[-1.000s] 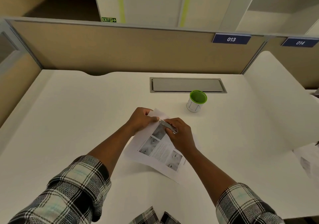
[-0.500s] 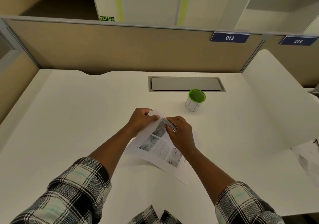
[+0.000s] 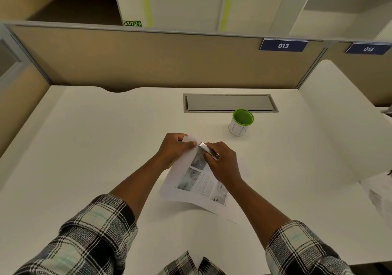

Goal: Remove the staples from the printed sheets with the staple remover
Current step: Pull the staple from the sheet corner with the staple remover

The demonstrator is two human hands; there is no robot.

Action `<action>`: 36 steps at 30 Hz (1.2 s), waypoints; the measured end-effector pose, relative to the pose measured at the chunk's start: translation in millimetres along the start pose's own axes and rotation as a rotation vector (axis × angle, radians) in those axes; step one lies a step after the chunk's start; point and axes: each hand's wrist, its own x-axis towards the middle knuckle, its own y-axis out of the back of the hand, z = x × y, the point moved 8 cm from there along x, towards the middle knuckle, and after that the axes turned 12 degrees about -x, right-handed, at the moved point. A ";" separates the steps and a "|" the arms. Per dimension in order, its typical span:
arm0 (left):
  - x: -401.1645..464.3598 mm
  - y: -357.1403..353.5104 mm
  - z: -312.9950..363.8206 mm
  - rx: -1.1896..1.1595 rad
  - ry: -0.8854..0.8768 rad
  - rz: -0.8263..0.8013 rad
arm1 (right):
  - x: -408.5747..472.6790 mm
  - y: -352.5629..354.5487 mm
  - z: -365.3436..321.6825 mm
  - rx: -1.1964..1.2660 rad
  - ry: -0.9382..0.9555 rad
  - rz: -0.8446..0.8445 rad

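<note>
A: Where's the action?

B: Mid-desk. Left hand [image 3: 172, 147] pinches the top corner of the printed sheets [image 3: 199, 181], thumb on top, fingers curled under. Right hand [image 3: 222, 162] is closed around the staple remover [image 3: 209, 150], its metal tip sitting right at that corner, just beside the left thumb.

A: Staple visible?

B: No, too small, and the hands cover it. Can't tell whether the tip is under it yet.

A: Risks?

B: Tearing, I'd say. The corner is lifted off the desk [image 3: 106, 147] while the rest of the page lies flat, so a hard pull with the tip only half engaged could rip the paper. A slip could drive the tip into the left thumb, since they're nearly touching. A freed staple could also flick off and get lost on the white surface.

A: Clutter?

B: Little. Green-rimmed cup [image 3: 240, 123] behind and to the right, apart from the hands, probably for staples. Grey cable hatch [image 3: 229, 103] behind that. More paper [image 3: 379, 196] at the far right edge, well apart. Nothing blocks the hands.
</note>
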 end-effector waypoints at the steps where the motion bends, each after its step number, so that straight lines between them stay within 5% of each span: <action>1: 0.3 0.2 -0.3 -0.005 0.001 -0.001 | 0.1 -1.3 0.9 -0.001 -0.011 -0.021; 13: -2.9 -0.5 -0.5 0.010 -0.007 -0.018 | 2.8 -8.1 1.3 0.080 -0.052 -0.147; 36: -1.1 0.6 -0.7 0.016 -0.017 -0.001 | 2.3 -3.8 -3.5 -0.061 -0.012 -0.048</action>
